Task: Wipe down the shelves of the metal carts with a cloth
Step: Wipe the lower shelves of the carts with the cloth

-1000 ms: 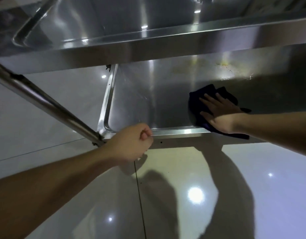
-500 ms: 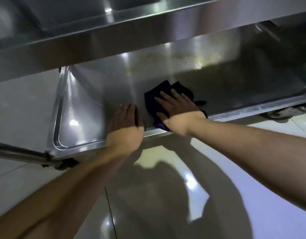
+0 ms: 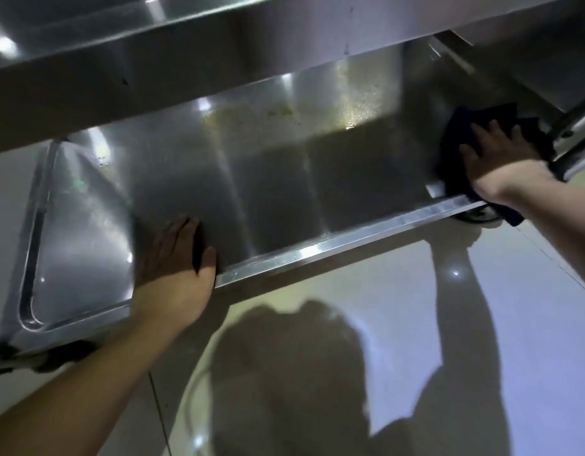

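Note:
The bottom shelf (image 3: pixel 258 179) of a stainless steel cart lies below me, its front rim running from lower left to right. My right hand (image 3: pixel 502 156) presses flat, fingers spread, on a dark blue cloth (image 3: pixel 465 126) at the shelf's right end, close to the cart's upright leg (image 3: pixel 577 149). A corner of the cloth hangs over the front rim. My left hand (image 3: pixel 176 268) rests flat on the shelf's front edge toward the left, fingers straight. Yellowish stains (image 3: pixel 353 103) mark the back of the shelf.
The upper shelf (image 3: pixel 185 60) overhangs the bottom one and hides its far part. A caster wheel (image 3: pixel 479 215) shows under the right corner, another dark one (image 3: pixel 54 357) at the lower left. Glossy tiled floor (image 3: pixel 416 307) with my shadow lies in front.
My right hand has slid the cloth from the shelf's middle to its right end. My left hand moved from the rim corner onto the shelf's front edge and opened flat.

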A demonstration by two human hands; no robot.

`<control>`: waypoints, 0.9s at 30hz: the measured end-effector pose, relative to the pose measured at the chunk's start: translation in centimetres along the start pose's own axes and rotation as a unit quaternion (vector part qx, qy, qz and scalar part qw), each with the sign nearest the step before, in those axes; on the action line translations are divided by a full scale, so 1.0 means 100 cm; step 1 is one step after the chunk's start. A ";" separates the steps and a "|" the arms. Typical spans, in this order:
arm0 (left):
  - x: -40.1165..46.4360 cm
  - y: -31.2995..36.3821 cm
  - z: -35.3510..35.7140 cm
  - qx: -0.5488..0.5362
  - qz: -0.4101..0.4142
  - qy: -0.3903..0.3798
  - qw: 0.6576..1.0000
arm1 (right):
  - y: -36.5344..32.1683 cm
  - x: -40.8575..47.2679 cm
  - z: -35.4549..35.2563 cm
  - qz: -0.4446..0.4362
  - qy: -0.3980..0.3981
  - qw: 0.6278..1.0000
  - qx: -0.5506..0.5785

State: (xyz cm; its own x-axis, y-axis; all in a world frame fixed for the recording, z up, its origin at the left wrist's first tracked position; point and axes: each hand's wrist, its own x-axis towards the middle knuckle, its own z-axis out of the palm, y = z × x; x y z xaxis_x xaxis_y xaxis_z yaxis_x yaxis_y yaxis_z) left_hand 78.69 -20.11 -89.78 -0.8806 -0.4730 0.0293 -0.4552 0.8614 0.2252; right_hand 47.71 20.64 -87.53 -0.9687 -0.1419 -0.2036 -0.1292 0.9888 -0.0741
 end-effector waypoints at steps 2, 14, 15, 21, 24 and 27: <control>0.001 0.000 -0.001 0.005 -0.001 -0.004 1.000 | 0.010 0.007 -0.001 0.032 0.019 0.999 0.000; 0.000 0.006 -0.001 0.021 -0.002 0.000 1.000 | -0.235 -0.072 0.033 -0.369 0.017 0.929 -0.029; -0.001 0.006 -0.002 0.020 0.001 0.001 1.000 | -0.259 -0.083 0.037 -0.408 -0.010 0.912 -0.020; -0.002 0.008 -0.005 0.004 -0.006 0.007 1.000 | -0.262 -0.061 0.033 -0.451 -0.036 0.892 -0.007; -0.002 0.010 -0.007 0.009 -0.005 0.008 1.000 | -0.207 -0.011 0.016 -0.331 0.021 0.943 0.014; -0.002 0.009 -0.006 0.011 -0.002 0.005 1.000 | -0.119 0.038 -0.002 -0.190 0.068 0.979 0.038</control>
State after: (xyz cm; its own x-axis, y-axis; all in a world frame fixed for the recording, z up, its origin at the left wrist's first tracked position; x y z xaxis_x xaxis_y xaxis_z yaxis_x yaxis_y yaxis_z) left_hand 78.55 -19.30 -89.02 -0.8778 -0.4776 0.0378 -0.4611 0.8637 0.2033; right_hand 45.53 8.34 -87.26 -0.8740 -0.4856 -0.0156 -0.4739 0.8592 -0.1931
